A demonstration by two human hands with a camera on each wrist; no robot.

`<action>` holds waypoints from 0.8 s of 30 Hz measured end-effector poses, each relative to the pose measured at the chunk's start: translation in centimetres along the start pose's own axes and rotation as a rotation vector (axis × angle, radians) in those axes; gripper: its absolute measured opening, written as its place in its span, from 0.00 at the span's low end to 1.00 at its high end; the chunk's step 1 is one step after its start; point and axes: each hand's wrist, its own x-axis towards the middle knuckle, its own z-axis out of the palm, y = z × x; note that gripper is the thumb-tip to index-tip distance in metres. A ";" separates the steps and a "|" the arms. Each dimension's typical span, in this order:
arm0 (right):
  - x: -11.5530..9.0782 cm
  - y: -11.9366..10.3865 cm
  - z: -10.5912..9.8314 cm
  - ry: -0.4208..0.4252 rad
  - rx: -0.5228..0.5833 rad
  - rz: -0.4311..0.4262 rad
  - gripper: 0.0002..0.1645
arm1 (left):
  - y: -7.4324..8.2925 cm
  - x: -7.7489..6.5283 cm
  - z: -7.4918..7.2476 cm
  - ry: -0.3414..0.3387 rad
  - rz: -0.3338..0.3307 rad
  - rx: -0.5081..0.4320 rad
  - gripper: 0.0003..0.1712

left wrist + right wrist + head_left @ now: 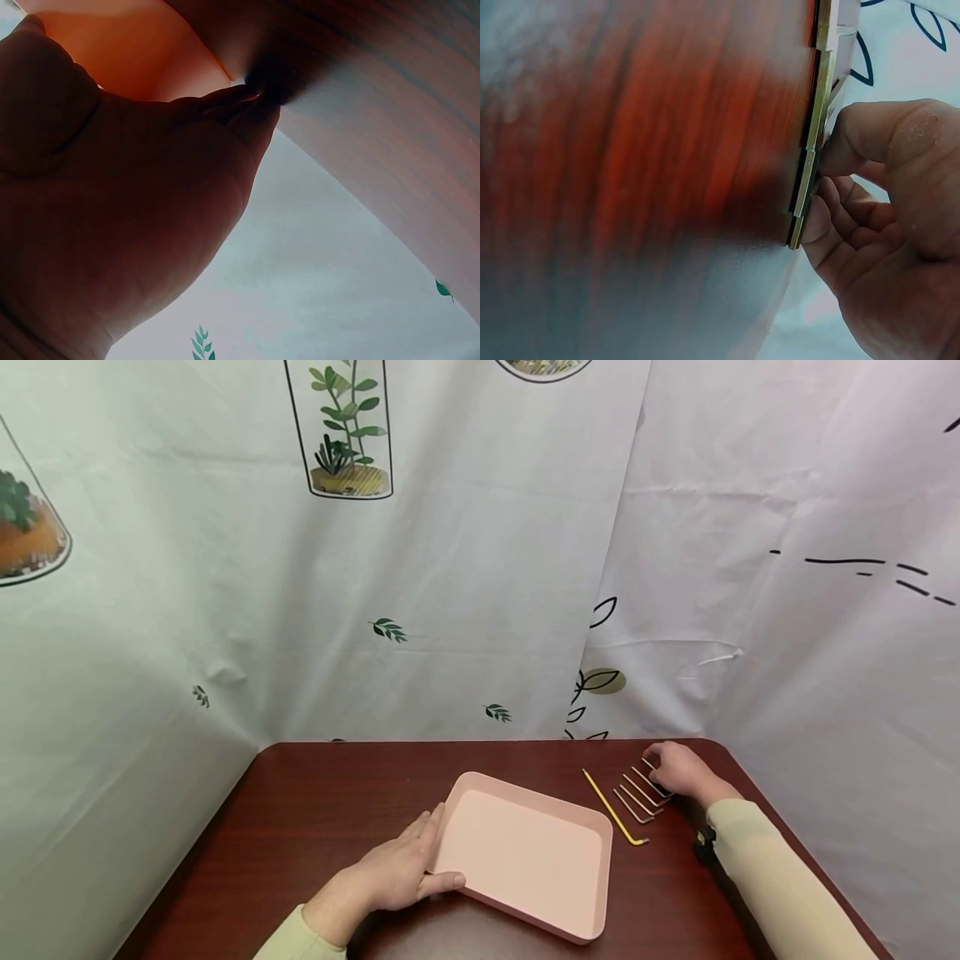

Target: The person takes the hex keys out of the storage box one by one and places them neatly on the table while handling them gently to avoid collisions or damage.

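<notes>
A shallow pink tray (525, 860) lies slightly turned on the table. My left hand (397, 868) rests along its left side, fingers straight and thumb over the near rim; in the left wrist view the palm is dark in shadow. Right of the tray lies a yellow hex key (612, 811), its short bent end toward me. Beside it several thinner metal hex keys (628, 806) form a slanted row. At the row's far right end my right hand (682, 772) pinches one hex key with curled fingers; the right wrist view shows thumb and fingertips against the row, partly hiding it.
The dark red-brown wooden table (330, 802) ends at a back edge just beyond the right hand. White cloth (450, 568) printed with plants and jars hangs behind it and along both sides.
</notes>
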 end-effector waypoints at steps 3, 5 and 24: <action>0.0 0.0 0.1 0.000 -0.003 0.006 0.21 | 0.0 0.0 0.0 -0.001 -0.002 0.002 0.69; 0.0 0.0 0.1 -0.001 -0.001 0.008 0.20 | 0.0 -0.1 0.0 -0.004 -0.002 0.000 0.69; -1.1 -0.9 0.5 0.132 0.026 -0.067 0.21 | -0.7 0.0 -0.6 -0.024 -0.001 -0.040 0.69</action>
